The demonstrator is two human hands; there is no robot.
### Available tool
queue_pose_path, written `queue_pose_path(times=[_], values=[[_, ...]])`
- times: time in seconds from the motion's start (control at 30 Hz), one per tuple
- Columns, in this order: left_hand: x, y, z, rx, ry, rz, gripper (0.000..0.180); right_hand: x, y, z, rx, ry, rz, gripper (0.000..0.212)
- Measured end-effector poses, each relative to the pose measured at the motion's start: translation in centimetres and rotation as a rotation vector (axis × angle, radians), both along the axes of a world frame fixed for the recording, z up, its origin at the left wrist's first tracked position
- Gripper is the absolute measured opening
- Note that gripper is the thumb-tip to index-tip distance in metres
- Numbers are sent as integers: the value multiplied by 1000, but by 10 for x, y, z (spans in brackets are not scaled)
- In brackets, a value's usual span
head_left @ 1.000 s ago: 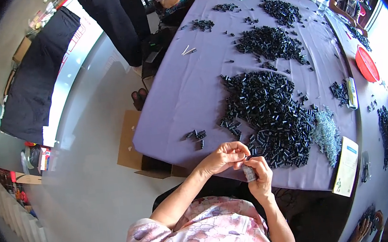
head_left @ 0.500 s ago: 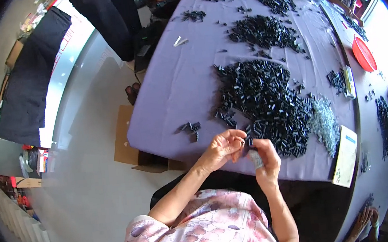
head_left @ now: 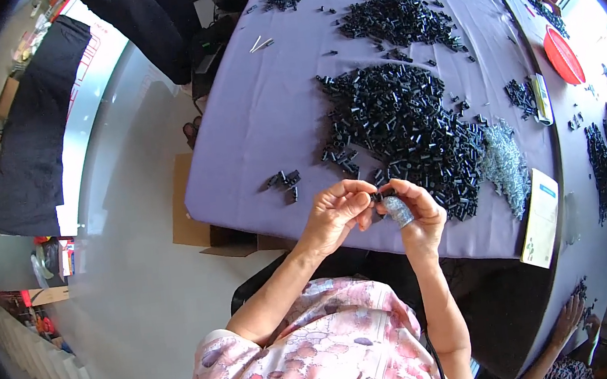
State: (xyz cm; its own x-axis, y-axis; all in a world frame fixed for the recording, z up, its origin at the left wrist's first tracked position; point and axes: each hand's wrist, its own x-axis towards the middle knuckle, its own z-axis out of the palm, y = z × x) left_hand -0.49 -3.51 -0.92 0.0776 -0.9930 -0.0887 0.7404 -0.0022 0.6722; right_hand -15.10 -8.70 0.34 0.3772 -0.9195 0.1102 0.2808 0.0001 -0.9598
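Note:
My left hand pinches a small black cylindrical piece between thumb and fingertips. From the other side my right hand grips it too, fingers closed; a grey-silver wrap covers one of its digits. Both hands meet over the table's near edge. Just beyond them spreads a large pile of black cylindrical pieces. Against its right side lies a heap of small clear or silvery parts. A few black pieces sit apart on the left. Fingers hide much of the held piece.
A purple cloth covers the table. More black piles lie farther back. A pale booklet is at the right, with a red basket beyond. Below the left edge stands a cardboard box. Another person's hand works lower right.
My hands have drawn together, and the fingertips of both now meet at the small black piece. My right hand has turned, showing more of the grey wrap. The whole view has shifted slightly.

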Motion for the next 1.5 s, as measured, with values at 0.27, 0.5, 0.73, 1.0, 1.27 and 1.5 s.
queue_pose_path(times=[0.27, 0.5, 0.73, 1.0, 1.27, 1.5], values=[[-1, 0, 7, 71, -101, 30, 18, -2, -1, -4, 77, -69, 35, 31], [1, 1, 6, 81, -121, 42, 18, -1, 0, -4, 143, -78, 26, 29], [21, 9, -7, 85, -133, 126, 17, -5, 8, -12, -459, 728, 46, 28], [37, 13, -28, 119, -93, 194, 16, 5, 8, -23, -736, 988, -18, 26], [37, 13, -30, 151, -91, 223, 14, 11, -10, -10, -661, 956, -74, 37], [38, 11, -37, 122, -94, 200, 14, 23, -50, -15, -839, 1028, -160, 29]])
